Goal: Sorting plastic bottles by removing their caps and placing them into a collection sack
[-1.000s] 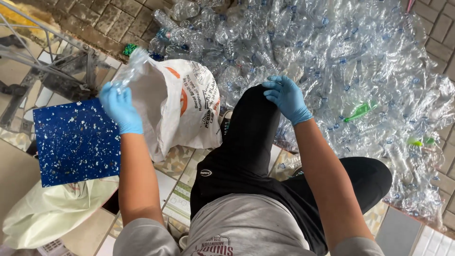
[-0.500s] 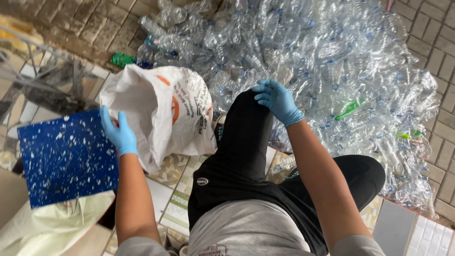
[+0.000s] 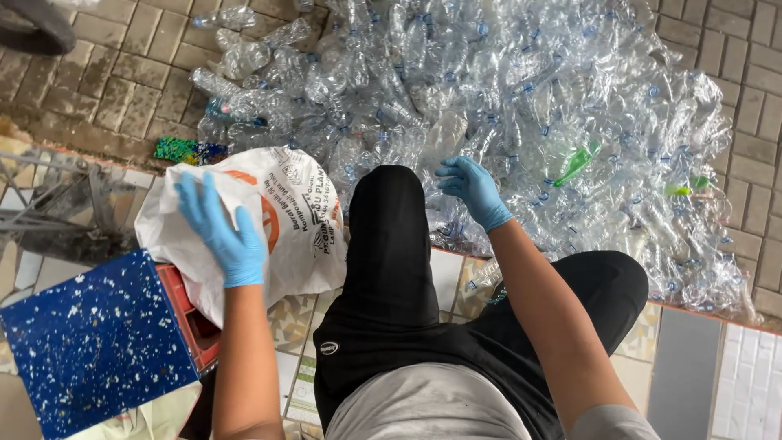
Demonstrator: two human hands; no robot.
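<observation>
My left hand (image 3: 221, 232), in a blue glove, lies flat with fingers spread on the top of a white printed sack (image 3: 297, 236) at my left knee. It holds nothing. My right hand (image 3: 474, 190), also gloved in blue, reaches just past my black-trousered knee (image 3: 391, 244) into a big heap of crushed clear plastic bottles (image 3: 505, 90). Its fingers are apart and curl down onto the bottles at the heap's near edge, with nothing lifted.
A blue white-speckled board (image 3: 90, 350) covers a red crate (image 3: 194, 318) at lower left. A metal frame (image 3: 57, 204) stands left of the sack. A green bottle (image 3: 574, 165) lies in the heap and a green scrap (image 3: 181, 149) behind the sack. Brick paving surrounds the pile.
My left hand held a clear bottle over the sack a second ago; now it is empty and flat on the sack. The right hand has moved forward off my knee into the bottles.
</observation>
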